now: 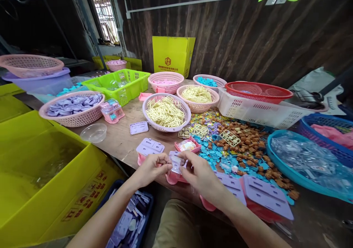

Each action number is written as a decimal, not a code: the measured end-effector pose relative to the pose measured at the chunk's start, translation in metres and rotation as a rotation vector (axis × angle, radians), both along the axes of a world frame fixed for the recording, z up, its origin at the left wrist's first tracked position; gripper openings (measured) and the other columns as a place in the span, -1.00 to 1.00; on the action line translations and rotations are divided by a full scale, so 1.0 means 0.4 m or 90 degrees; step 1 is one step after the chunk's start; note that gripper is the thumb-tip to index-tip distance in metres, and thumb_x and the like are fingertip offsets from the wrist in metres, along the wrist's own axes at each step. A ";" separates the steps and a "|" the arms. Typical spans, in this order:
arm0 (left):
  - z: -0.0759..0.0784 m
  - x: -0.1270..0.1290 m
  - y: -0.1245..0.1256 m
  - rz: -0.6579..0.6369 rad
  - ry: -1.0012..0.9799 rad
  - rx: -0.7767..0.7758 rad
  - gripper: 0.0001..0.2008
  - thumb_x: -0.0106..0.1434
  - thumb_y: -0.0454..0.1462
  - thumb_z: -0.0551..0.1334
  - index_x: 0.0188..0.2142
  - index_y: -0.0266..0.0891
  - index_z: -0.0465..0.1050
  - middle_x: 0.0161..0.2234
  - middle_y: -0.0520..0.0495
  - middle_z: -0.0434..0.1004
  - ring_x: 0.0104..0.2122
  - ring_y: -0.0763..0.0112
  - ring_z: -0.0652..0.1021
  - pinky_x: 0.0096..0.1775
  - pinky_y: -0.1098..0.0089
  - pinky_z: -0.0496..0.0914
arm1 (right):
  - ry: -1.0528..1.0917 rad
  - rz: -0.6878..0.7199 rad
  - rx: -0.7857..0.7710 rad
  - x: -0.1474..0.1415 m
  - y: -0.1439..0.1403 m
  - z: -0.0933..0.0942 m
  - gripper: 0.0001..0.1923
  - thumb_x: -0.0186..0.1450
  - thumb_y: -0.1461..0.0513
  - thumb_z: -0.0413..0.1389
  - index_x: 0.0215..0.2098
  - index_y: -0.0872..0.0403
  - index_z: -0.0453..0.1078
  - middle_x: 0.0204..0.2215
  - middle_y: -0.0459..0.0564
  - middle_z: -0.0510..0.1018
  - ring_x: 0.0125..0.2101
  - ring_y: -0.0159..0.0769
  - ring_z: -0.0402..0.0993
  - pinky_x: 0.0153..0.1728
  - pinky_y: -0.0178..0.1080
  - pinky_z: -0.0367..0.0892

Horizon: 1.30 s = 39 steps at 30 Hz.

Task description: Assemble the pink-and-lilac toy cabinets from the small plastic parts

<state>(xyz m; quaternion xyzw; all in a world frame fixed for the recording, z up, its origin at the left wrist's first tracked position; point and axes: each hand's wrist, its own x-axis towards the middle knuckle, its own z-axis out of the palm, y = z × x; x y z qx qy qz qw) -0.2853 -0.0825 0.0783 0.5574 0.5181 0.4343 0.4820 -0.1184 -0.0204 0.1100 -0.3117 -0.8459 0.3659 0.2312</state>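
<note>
At the table's front edge, a small purple plastic panel [174,160] with a shiny, clear-looking surface stands over a pink toy base [173,178]. My left hand [154,169] is closed in a pinch at the panel's left edge. From the right, my right hand [200,172] grips the panel between thumb and fingers, hiding part of it. Behind lies an open pink tray [188,144] with a white and yellow piece inside. A purple-topped pink piece [150,146] sits just left, and two larger purple-topped pieces, one with a slotted lid [267,194], are to the right.
Baskets hold cream frames [165,112], purple parts [73,106] and clear plastic parts [311,159]. Loose brown pieces [248,137] and blue pieces [212,150] cover the right side. A yellow carton [74,189] and a bin of purple parts [129,218] stand below left.
</note>
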 end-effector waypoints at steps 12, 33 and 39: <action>-0.032 -0.228 0.066 -0.085 0.682 0.143 -0.14 -0.06 0.04 0.34 0.20 -0.08 0.09 0.20 -0.25 0.08 0.19 -0.09 0.08 0.12 -0.12 -0.04 | 0.048 -0.029 -0.104 -0.122 -0.091 -0.169 -0.89 0.12 0.36 -0.04 -0.43 0.04 0.25 -0.56 -0.15 0.42 -0.52 -0.36 0.36 -0.46 -0.33 0.27; -0.017 -0.247 0.094 -0.051 0.522 -0.042 -0.43 0.12 0.11 0.13 0.03 -0.08 0.38 -0.03 -0.06 0.48 -0.04 0.16 0.48 -0.10 0.40 0.30 | -0.043 -0.186 0.115 -0.209 -0.041 -0.178 -0.67 0.32 0.25 -0.27 -0.08 0.17 0.22 -0.40 0.16 0.53 -0.48 -0.18 0.47 -0.51 -0.21 0.29; -0.023 -0.251 0.098 -0.050 0.507 -0.040 -0.41 0.12 0.16 0.08 0.03 -0.06 0.39 -0.01 -0.02 0.46 -0.04 0.16 0.48 -0.11 0.42 0.31 | -0.063 -0.183 0.156 -0.217 -0.036 -0.191 -0.66 0.32 0.26 -0.27 -0.06 0.16 0.22 -0.28 0.23 0.53 -0.43 -0.15 0.50 -0.50 -0.20 0.35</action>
